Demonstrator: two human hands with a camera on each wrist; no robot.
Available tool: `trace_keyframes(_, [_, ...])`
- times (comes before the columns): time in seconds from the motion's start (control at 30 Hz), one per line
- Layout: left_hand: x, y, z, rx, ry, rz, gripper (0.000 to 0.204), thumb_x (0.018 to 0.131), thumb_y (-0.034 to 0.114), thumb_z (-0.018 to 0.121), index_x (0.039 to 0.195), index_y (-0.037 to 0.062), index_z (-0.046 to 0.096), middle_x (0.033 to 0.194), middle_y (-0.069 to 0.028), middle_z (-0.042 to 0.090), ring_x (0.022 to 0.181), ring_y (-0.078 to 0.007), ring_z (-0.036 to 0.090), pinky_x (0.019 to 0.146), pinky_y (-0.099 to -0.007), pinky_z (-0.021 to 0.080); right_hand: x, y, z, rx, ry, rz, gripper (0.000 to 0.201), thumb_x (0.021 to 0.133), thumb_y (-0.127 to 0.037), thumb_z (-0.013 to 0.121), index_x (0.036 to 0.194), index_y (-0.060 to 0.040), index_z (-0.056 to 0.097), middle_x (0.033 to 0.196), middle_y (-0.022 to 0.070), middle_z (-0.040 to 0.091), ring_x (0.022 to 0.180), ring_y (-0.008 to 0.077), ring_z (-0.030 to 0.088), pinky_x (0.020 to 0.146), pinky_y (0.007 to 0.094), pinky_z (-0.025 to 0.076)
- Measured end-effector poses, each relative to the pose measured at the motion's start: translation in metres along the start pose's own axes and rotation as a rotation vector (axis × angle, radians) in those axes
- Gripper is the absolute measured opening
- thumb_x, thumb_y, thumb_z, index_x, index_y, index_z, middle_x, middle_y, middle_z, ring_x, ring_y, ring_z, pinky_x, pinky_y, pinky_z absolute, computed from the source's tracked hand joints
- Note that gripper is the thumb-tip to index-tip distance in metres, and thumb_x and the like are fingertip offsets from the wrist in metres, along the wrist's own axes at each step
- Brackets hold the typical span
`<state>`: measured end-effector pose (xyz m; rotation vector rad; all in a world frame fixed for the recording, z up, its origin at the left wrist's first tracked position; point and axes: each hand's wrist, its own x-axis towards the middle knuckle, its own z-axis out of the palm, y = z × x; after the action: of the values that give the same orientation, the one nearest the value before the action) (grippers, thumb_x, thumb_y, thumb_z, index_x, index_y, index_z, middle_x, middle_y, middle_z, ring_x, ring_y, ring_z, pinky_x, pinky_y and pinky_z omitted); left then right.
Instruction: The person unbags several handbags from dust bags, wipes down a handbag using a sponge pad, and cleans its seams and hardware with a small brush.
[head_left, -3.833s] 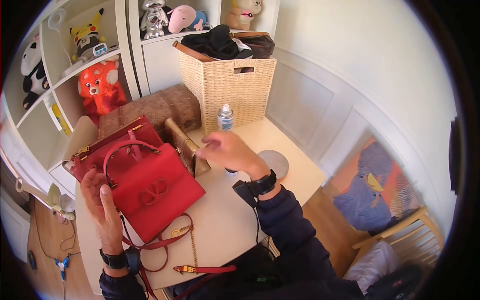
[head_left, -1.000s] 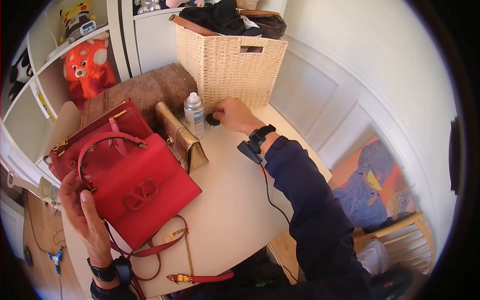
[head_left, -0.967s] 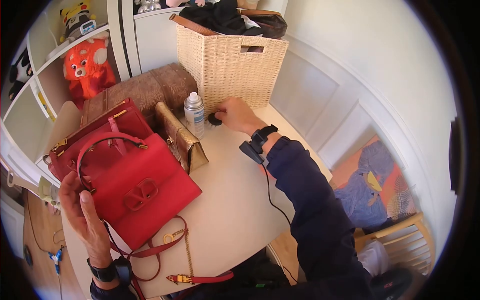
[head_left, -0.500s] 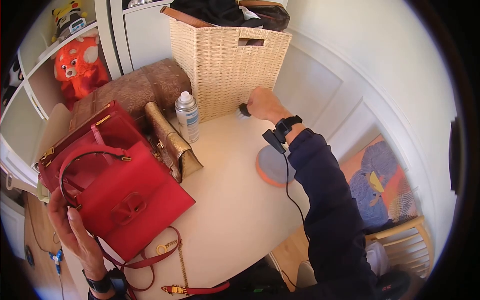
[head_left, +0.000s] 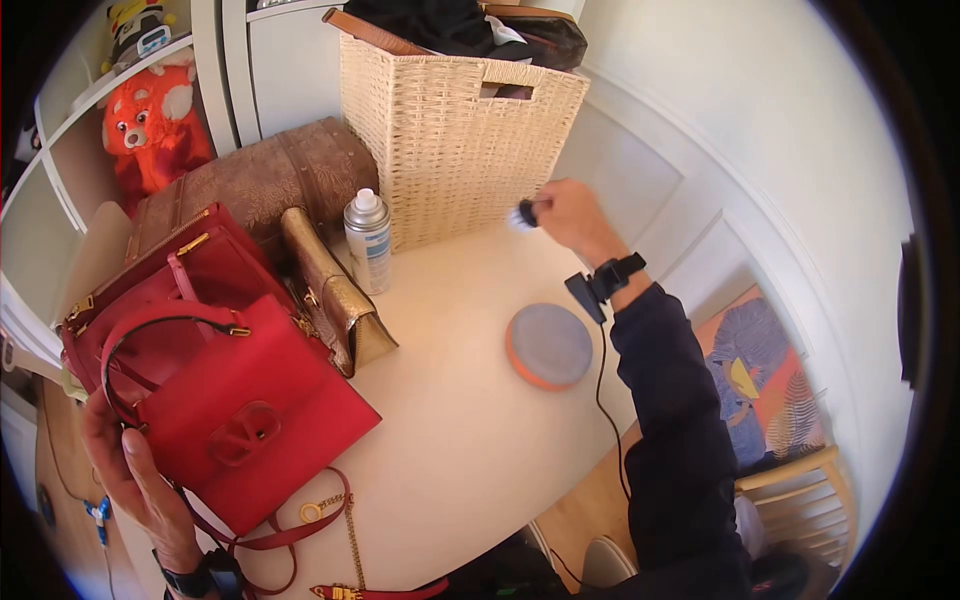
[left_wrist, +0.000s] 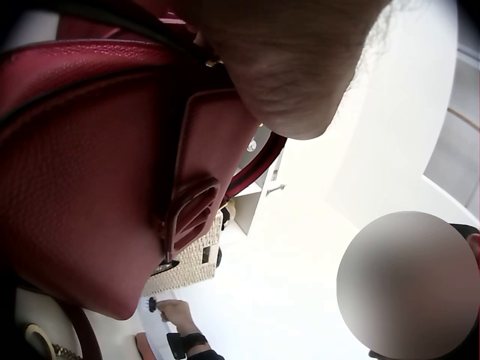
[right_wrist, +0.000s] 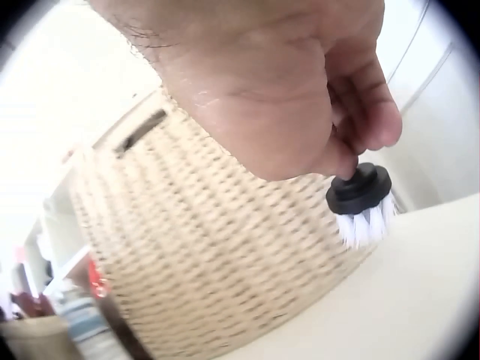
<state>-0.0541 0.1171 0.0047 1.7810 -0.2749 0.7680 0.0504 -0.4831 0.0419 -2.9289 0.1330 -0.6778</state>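
Observation:
My right hand (head_left: pixel 580 218) pinches a small round brush (head_left: pixel 522 214) with a black base and white bristles. In the right wrist view the bristles of the brush (right_wrist: pixel 360 225) point down, beside the wicker basket (right_wrist: pixel 210 240) and close over the tabletop. At the left, my left hand (head_left: pixel 145 490) is at the side of a red handbag (head_left: pixel 300 400), thumb straight, fingers partly hidden behind the bag's handle. The handbag leans against a second, darker red bag (head_left: pixel 225 265). In the left wrist view the red handbag (left_wrist: pixel 82 172) fills the left side.
A spray can (head_left: pixel 370 245) stands by a gold clutch (head_left: pixel 325 290). A brown patterned bag (head_left: pixel 260 180) lies behind them. A grey and orange disc (head_left: pixel 550 345) is on the table (head_left: pixel 450 440). Straps and a chain (head_left: pixel 352 540) trail at the front edge. A chair (head_left: pixel 800 500) stands right.
My right hand has carried the brush right along the basket's base, away from the spray can. Since the oldest frame the can has shifted left toward the clutch. My left hand stays at the handbag.

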Motion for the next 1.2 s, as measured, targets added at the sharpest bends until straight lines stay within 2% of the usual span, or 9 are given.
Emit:
trace_keyframes(0.1, [0.001, 0.001, 0.001, 0.016, 0.020, -0.027, 0.056, 0.117, 0.033, 0.052, 0.158, -0.0040, 0.044, 0.152, -0.0167, 0.057, 0.139, -0.0237, 0.055, 0.120, -0.0385, 0.039, -0.013, -0.064, -0.003, 0.371, -0.126, -0.198, 0.018, 0.082, -0.012, 0.068, 0.090, -0.0045, 0.082, 0.085, 0.0230, 0.075, 0.080, 0.0445, 0.073, 0.076, 0.0503, 0.060])
trace_keyframes(0.27, [0.003, -0.003, 0.001, -0.052, 0.034, -0.034, 0.054, 0.118, 0.032, 0.052, 0.159, -0.0033, 0.046, 0.155, -0.0164, 0.057, 0.143, -0.0235, 0.053, 0.123, -0.0388, 0.037, -0.016, -0.104, 0.027, 0.317, -0.256, -0.321, 0.017, 0.079, -0.010, 0.071, 0.089, -0.0022, 0.082, 0.085, 0.0252, 0.075, 0.081, 0.0437, 0.075, 0.076, 0.0498, 0.060])
trace_keyframes(0.33, [0.000, -0.005, -0.001, -0.067, 0.045, -0.052, 0.053, 0.118, 0.031, 0.051, 0.159, -0.0027, 0.047, 0.156, -0.0160, 0.056, 0.145, -0.0231, 0.052, 0.125, -0.0385, 0.036, -0.008, -0.085, 0.027, 0.252, -0.251, -0.329, 0.015, 0.080, -0.011, 0.072, 0.087, -0.0020, 0.082, 0.084, 0.0263, 0.075, 0.082, 0.0429, 0.076, 0.076, 0.0500, 0.061])
trace_keyframes(0.4, [0.002, -0.002, -0.001, 0.022, 0.013, -0.020, 0.052, 0.118, 0.030, 0.051, 0.158, -0.0024, 0.048, 0.156, -0.0164, 0.056, 0.145, -0.0233, 0.052, 0.124, -0.0388, 0.037, 0.002, -0.045, 0.025, 0.081, -0.275, -0.091, 0.015, 0.082, -0.011, 0.072, 0.088, 0.0001, 0.080, 0.085, 0.0282, 0.074, 0.084, 0.0430, 0.076, 0.077, 0.0514, 0.060])
trace_keyframes(0.5, [0.003, 0.005, 0.002, -0.004, -0.028, -0.013, 0.051, 0.118, 0.030, 0.052, 0.157, -0.0022, 0.049, 0.156, -0.0166, 0.057, 0.145, -0.0234, 0.052, 0.124, -0.0389, 0.037, 0.005, 0.042, 0.022, -0.209, -0.076, 0.037, 0.017, 0.085, -0.010, 0.069, 0.092, 0.0020, 0.078, 0.089, 0.0302, 0.074, 0.088, 0.0459, 0.075, 0.082, 0.0557, 0.060])
trace_keyframes(0.63, [0.004, 0.014, 0.005, 0.032, -0.044, -0.019, 0.051, 0.117, 0.029, 0.054, 0.156, -0.0038, 0.048, 0.148, -0.0149, 0.059, 0.138, -0.0228, 0.055, 0.121, -0.0380, 0.038, -0.011, 0.042, -0.010, -0.407, 0.032, 0.018, 0.016, 0.086, -0.009, 0.068, 0.086, 0.0051, 0.076, 0.091, 0.0328, 0.074, 0.089, 0.0463, 0.076, 0.083, 0.0564, 0.060])
trace_keyframes(0.83, [0.005, 0.007, 0.007, 0.019, -0.018, 0.004, 0.050, 0.117, 0.028, 0.053, 0.156, -0.0036, 0.049, 0.149, -0.0148, 0.059, 0.138, -0.0227, 0.055, 0.122, -0.0382, 0.038, -0.031, -0.074, 0.001, 0.354, -0.076, -0.302, 0.011, 0.083, -0.009, 0.070, 0.083, -0.0004, 0.077, 0.083, 0.0261, 0.073, 0.079, 0.0464, 0.072, 0.074, 0.0538, 0.058])
trace_keyframes(0.93, [0.005, 0.006, 0.009, 0.000, 0.040, -0.027, 0.050, 0.117, 0.028, 0.053, 0.156, -0.0036, 0.049, 0.149, -0.0148, 0.059, 0.138, -0.0225, 0.055, 0.122, -0.0384, 0.038, -0.046, -0.103, 0.005, 0.384, -0.214, -0.419, 0.011, 0.087, -0.006, 0.066, 0.085, 0.0013, 0.074, 0.081, 0.0243, 0.069, 0.074, 0.0450, 0.066, 0.070, 0.0514, 0.055])
trace_keyframes(1.2, [0.006, 0.017, 0.010, 0.014, -0.019, -0.012, 0.049, 0.117, 0.029, 0.054, 0.154, -0.0029, 0.051, 0.148, -0.0139, 0.059, 0.139, -0.0223, 0.054, 0.122, -0.0387, 0.037, -0.039, 0.071, -0.010, -0.470, -0.085, -0.114, 0.016, 0.086, -0.010, 0.071, 0.084, 0.0060, 0.071, 0.089, 0.0319, 0.072, 0.087, 0.0487, 0.073, 0.080, 0.0543, 0.060])
